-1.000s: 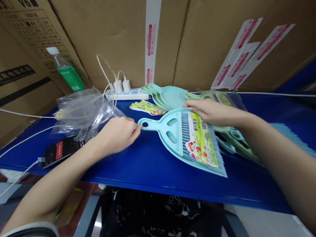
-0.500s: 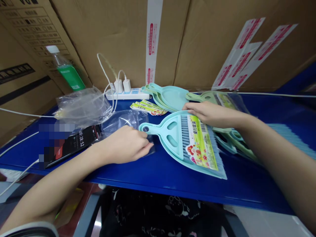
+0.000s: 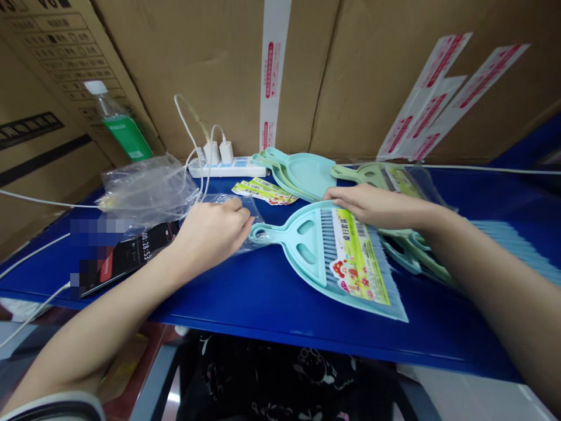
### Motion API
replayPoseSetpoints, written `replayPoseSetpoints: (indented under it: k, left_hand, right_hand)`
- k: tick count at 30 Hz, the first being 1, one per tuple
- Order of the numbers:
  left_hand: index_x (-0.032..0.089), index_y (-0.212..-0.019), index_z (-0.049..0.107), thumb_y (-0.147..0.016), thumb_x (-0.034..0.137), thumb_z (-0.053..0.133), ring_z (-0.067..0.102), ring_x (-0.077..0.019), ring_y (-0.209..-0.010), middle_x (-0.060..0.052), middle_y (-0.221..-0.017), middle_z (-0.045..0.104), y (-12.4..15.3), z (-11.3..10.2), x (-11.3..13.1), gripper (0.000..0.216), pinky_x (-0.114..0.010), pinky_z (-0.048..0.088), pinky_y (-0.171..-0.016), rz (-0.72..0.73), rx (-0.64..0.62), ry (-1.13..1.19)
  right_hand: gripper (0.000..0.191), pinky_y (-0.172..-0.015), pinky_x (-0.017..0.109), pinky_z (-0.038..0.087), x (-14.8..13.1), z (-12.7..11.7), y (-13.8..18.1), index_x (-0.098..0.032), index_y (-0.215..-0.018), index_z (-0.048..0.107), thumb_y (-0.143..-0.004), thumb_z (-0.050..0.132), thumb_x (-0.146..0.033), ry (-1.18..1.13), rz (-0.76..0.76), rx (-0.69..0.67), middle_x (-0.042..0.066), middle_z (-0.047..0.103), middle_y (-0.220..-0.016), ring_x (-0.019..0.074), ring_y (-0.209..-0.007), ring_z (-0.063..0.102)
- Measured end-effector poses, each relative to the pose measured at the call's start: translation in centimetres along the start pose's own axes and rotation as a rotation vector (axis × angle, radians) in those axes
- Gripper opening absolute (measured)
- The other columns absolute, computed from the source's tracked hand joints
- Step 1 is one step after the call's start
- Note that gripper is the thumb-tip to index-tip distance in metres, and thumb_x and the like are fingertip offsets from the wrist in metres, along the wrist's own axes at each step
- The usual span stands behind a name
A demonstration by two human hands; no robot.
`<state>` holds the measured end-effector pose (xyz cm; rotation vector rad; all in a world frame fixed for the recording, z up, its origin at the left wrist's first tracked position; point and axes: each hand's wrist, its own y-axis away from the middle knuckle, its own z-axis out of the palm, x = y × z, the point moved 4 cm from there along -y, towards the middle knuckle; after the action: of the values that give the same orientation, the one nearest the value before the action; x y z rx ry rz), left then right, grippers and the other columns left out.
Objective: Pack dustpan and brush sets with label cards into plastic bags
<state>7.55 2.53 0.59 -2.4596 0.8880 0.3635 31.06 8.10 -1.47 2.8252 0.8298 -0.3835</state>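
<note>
A light blue dustpan and brush set (image 3: 326,251) with a green and yellow label lies on the blue table (image 3: 272,298). My left hand (image 3: 213,231) is closed on a clear plastic bag (image 3: 254,219) at the tip of the set's handle, and the bag covers that tip. My right hand (image 3: 370,202) grips the far upper edge of the dustpan with curled fingers.
Stacked blue and green dustpans (image 3: 302,172) and bagged sets (image 3: 394,175) lie behind. A pile of clear bags (image 3: 146,190), a phone (image 3: 125,257), a power strip (image 3: 225,169), labels (image 3: 263,192), a green bottle (image 3: 120,126) and cardboard boxes (image 3: 372,76) surround them.
My left hand pulled a clear bag from the pile on the left and brought it to the handle's tip. The set shifted slightly. My right hand stayed on the dustpan's edge.
</note>
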Motion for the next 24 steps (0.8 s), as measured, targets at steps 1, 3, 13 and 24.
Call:
replayPoseSetpoints:
  k: [1, 3, 13, 24]
  left_hand:
    - [0.016, -0.065, 0.064, -0.092, 0.024, 0.039, 0.057, -0.0154, -0.050, -0.004, -0.061, 0.062, 0.0, 0.0, 0.0, 0.038, -0.028, 0.023, -0.043, 0.013, 0.000, 0.025]
    - [0.017, -0.067, 0.063, -0.089, 0.023, 0.044, 0.057, -0.0138, -0.052, -0.002, -0.064, 0.063, 0.1, 0.0, 0.2, 0.030, -0.026, 0.026, -0.044, 0.046, -0.001, 0.108]
    - [0.017, -0.088, 0.060, -0.084, 0.014, 0.043, 0.059, -0.0126, -0.057, -0.001, -0.079, 0.066, 0.2, 0.4, 1.2, 0.018, -0.023, 0.036, -0.047, 0.123, -0.057, 0.331]
    - [0.018, -0.090, 0.060, -0.093, 0.017, 0.037, 0.052, -0.0114, -0.055, 0.000, -0.081, 0.062, 0.5, 0.0, 2.7, 0.023, -0.026, 0.038, -0.053, 0.432, -0.051, 0.313]
  right_hand:
    - [0.021, -0.062, 0.032, 0.039, -0.1, 0.0, 0.0, -0.024, -0.079, 0.046, -0.090, 0.030, -0.032, 0.002, -0.007, -0.005, 0.004, 0.059, -0.071, 0.0187, -0.065, 0.055]
    - [0.021, -0.062, 0.032, 0.040, -0.3, 0.1, -0.1, -0.024, -0.079, 0.046, -0.090, 0.030, -0.032, -0.001, -0.018, -0.020, 0.004, 0.060, -0.072, 0.0188, -0.065, 0.055]
    - [0.017, -0.062, 0.033, 0.040, -0.2, 0.2, -0.1, -0.024, -0.080, 0.047, -0.089, 0.034, -0.030, -0.037, 0.016, 0.009, 0.005, 0.062, -0.074, 0.0206, -0.068, 0.056]
    - [0.022, -0.062, 0.032, 0.040, -1.1, 0.4, 0.0, -0.024, -0.083, 0.047, -0.091, 0.028, -0.029, -0.023, 0.002, 0.013, 0.005, 0.061, -0.075, 0.0190, -0.066, 0.055]
